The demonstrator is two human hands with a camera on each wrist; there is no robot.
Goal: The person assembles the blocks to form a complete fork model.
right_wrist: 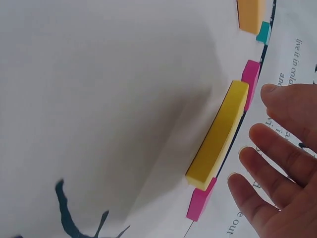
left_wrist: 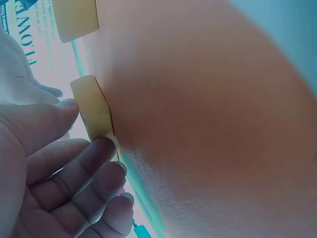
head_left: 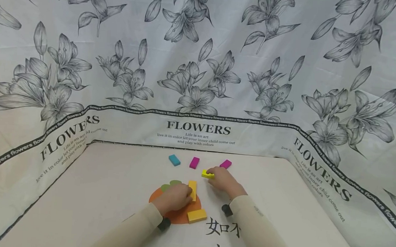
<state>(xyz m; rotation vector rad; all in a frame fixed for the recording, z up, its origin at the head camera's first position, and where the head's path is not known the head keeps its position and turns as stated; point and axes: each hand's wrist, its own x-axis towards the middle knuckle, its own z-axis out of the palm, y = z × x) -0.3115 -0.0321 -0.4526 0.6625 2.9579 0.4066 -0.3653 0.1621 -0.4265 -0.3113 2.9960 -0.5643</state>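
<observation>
My left hand (head_left: 173,197) is over the orange printed circle (head_left: 178,218) and holds an orange-yellow block (head_left: 193,185) by one end. The left wrist view has the thumb and fingertips on that block (left_wrist: 91,101). A second orange-yellow block (head_left: 197,216) lies at the circle's lower right edge. Farther right, my right hand (head_left: 226,182) reaches over a bright yellow block (head_left: 207,174). In the right wrist view the fingers are spread beside this yellow block (right_wrist: 218,136), with a gap between them and it.
Along the back lie a blue block (head_left: 174,160) and two magenta blocks, one in the middle (head_left: 194,163) and one behind the right hand (head_left: 226,164). Green leaf shapes (head_left: 171,185) top the circle. A flower-printed curtain (head_left: 200,82) rises behind the table and at both sides.
</observation>
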